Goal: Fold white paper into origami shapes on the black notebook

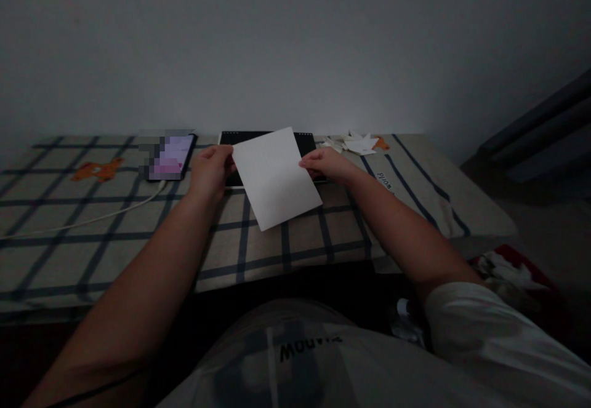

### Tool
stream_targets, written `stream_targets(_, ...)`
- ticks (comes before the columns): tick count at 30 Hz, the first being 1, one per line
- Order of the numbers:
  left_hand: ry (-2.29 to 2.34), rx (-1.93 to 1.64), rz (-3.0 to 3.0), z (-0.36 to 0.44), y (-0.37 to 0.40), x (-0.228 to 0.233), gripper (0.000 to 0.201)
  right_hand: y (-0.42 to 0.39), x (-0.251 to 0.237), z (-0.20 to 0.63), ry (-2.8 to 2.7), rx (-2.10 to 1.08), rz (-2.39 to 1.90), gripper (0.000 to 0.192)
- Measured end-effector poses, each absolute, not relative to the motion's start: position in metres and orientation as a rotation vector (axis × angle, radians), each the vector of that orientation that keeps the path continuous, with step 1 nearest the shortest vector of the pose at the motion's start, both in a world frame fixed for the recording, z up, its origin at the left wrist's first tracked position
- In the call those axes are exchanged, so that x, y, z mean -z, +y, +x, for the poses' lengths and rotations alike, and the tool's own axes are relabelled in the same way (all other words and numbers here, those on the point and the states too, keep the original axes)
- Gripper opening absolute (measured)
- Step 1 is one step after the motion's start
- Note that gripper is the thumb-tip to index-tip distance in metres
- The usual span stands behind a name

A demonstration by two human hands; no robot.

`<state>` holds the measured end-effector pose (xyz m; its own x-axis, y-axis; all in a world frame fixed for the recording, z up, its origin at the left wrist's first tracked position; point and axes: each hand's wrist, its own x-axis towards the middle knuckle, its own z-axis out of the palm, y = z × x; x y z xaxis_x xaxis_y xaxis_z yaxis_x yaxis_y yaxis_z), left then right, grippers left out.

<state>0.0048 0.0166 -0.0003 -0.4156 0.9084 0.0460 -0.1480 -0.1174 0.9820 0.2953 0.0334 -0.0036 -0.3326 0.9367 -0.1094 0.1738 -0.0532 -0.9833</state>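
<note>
A white square sheet of paper (275, 177) is held tilted above the table, one corner pointing toward me. My left hand (210, 168) pinches its left corner and my right hand (325, 163) pinches its right corner. Behind the sheet lies a dark pad or tablet (240, 138), partly hidden by the paper and my hands.
The table has a checked cloth (115, 229) with dark stripes. A lit phone (168, 157) lies at the back left with a white cable (92, 217) running off to the left. Several folded white paper pieces (357, 144) sit at the back right. A wall rises right behind the table.
</note>
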Motion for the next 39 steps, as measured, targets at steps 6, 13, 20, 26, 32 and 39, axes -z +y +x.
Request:
stream_targets(6,1.387,-1.713,1.037,0.002,0.019,0.003,0.012,0.038,0.005,0.292,-1.301,-1.341,-1.263,0.026)
stream_targets(13,1.305,-1.024,2.393,-0.006,0.013,0.025,0.048,0.038,0.005,0.291,-1.515,-1.097,-1.477,0.026)
stream_targets(20,1.351,-0.606,2.557,-0.013,0.017,0.027,0.065,0.046,0.009,0.306,-1.987,-0.409,-1.599,0.035)
stream_targets(26,1.339,-0.555,2.580,-0.016,0.019,0.028,0.063,0.056,0.024,0.313,-2.333,-0.231,-1.265,0.034)
stream_targets(32,1.485,-0.600,2.577,-0.014,0.019,0.029,0.051,0.057,0.034,0.313,-2.519,-0.257,-1.168,0.037)
stream_targets(39,1.685,-0.679,2.555,-0.004,0.010,0.026,0.049,0.058,0.029,0.313,-2.459,-0.312,-1.068,0.029)
